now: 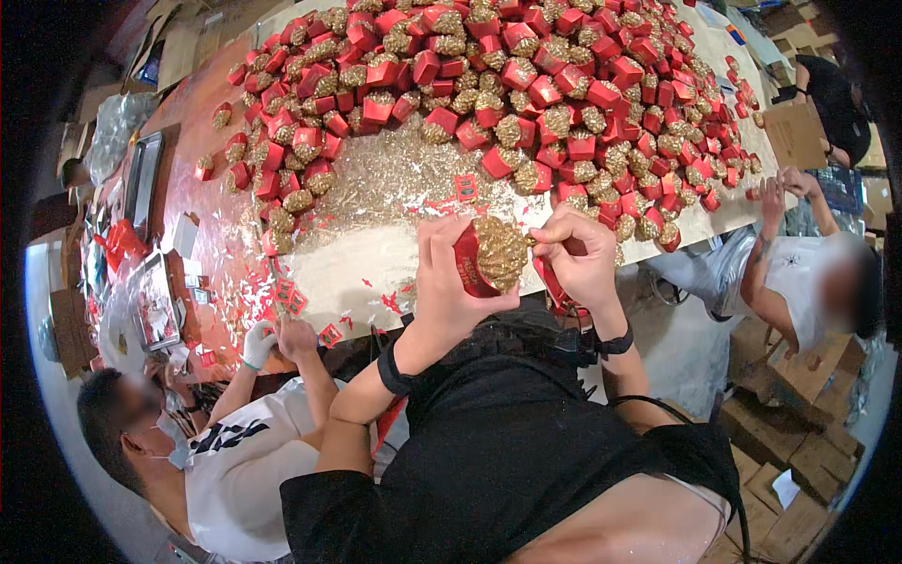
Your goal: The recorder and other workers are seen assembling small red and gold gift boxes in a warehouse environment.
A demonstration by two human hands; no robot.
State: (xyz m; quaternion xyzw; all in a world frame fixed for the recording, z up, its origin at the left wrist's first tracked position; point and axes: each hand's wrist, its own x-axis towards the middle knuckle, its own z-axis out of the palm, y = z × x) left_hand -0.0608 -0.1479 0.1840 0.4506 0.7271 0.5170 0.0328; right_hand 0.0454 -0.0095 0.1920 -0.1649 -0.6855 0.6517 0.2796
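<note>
My left hand (440,287) is wrapped round a small red paper box (467,256) with a gold, ridged, glittery ornament (501,252) bulging from its right side. Held above the near edge of the table, the box lies tilted sideways. Thumb and forefinger of my right hand (581,252) pinch together at the ornament's right edge; what is between them is too small to make out. Something red (554,282) shows just below that hand. Farther off, a big heap of similar red boxes with gold ornaments (507,94) covers the far side of the table.
Gold glitter and red and white paper scraps (282,282) litter the table (348,273). One person (254,461) works at lower left, wearing a white glove (258,345); another person (808,282) is at right. Metal trays (146,188) lie at left, cardboard boxes (799,376) at right.
</note>
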